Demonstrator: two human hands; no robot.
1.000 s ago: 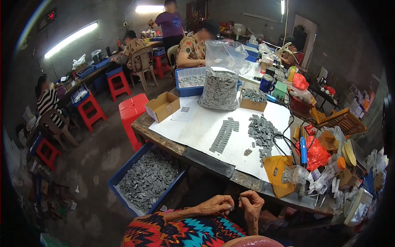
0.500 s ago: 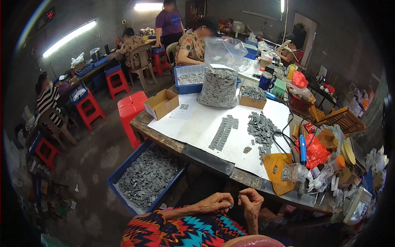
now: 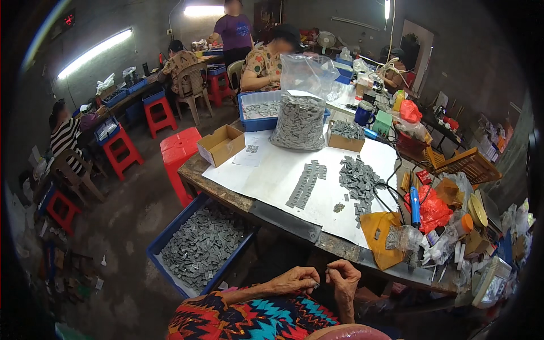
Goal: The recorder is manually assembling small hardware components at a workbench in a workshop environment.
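Over my lap, below the front edge of the table, my left hand (image 3: 298, 280) is closed in a pinch on a tiny greyish piece that shows at its fingertips. Close beside it, a small gap apart, my right hand (image 3: 344, 277) also pinches, thumb against fingers; what it holds is too small to name. On the white sheet (image 3: 266, 181) ahead lie neat rows of grey rectangular parts (image 3: 305, 186). To their right is a loose heap of similar parts (image 3: 358, 177), with a little pile of tiny bits (image 3: 339, 208) nearby.
A blue tray (image 3: 164, 262) full of grey parts sits left of my knees. Toward the back of the table stand a large clear bag (image 3: 298, 122) of parts and cardboard boxes (image 3: 221, 145). Tools, cables and plastic bags crowd the right side. A co-worker (image 3: 266, 65) sits across the table.
My hands stay nearly in place, still pinching close together. The view has shifted slightly. Across the table, the seated co-worker's hand has risen, and the standing person's arm has moved.
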